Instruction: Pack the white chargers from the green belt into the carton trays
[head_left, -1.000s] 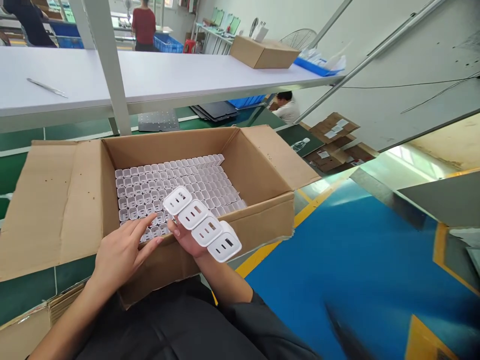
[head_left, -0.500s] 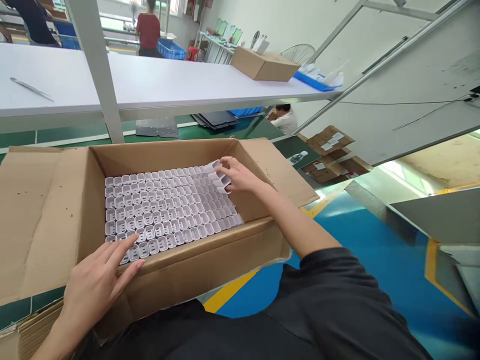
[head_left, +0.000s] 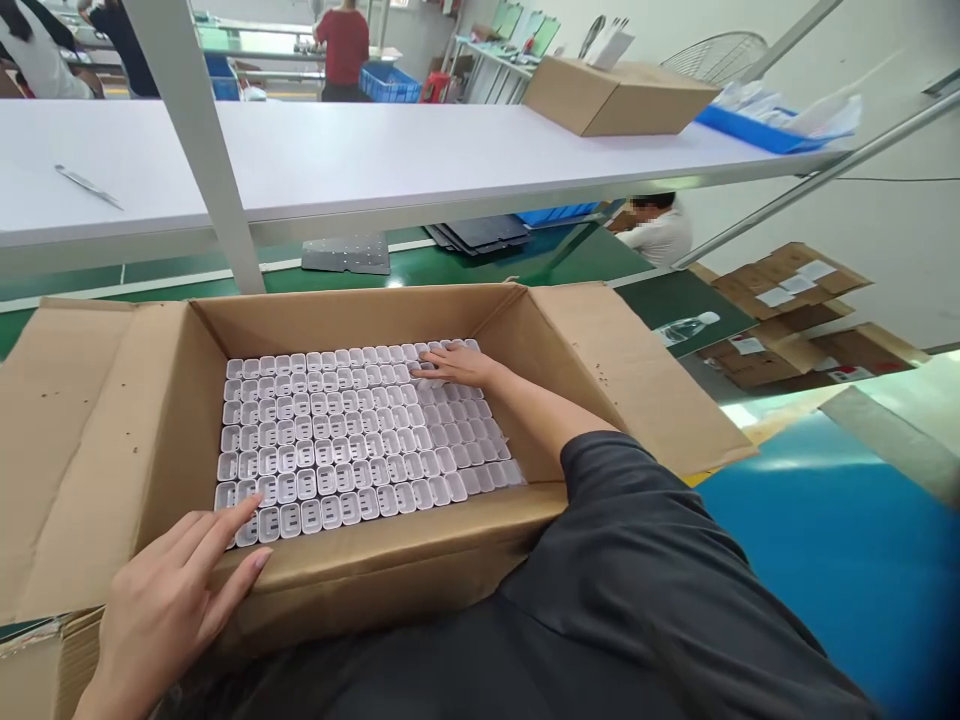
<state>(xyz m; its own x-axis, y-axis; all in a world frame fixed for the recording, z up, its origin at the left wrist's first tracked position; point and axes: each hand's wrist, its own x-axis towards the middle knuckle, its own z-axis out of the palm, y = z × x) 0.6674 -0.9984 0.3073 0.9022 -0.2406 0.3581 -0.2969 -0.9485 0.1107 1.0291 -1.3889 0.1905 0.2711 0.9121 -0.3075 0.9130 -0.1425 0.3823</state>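
An open cardboard box (head_left: 360,312) is in front of me, with rows of small whitish plastic cases (head_left: 322,455) packed side by side in it. My left hand (head_left: 184,575) rests over the near left rim, fingers apart, its fingertips touching the cases at that corner. My right hand (head_left: 454,365) reaches into the far right part of the box. It lies palm down on top of the cases, fingers stretched out. A thin translucent sheet seems to cover the cases on the right; its edge is hard to make out.
A white shelf (head_left: 375,165) crosses behind the box, bearing tweezers (head_left: 88,187), a closed carton (head_left: 611,95) and a blue tray (head_left: 780,130). Black plates (head_left: 484,233) and a bottle (head_left: 686,328) lie on the green table. Cartons (head_left: 795,285) are stacked at right. Several people work beyond.
My right hand has let go of the lifted row of cases, which now lies flat among the others, and its fingers have straightened. The left hand stays at the rim. The view has shifted.
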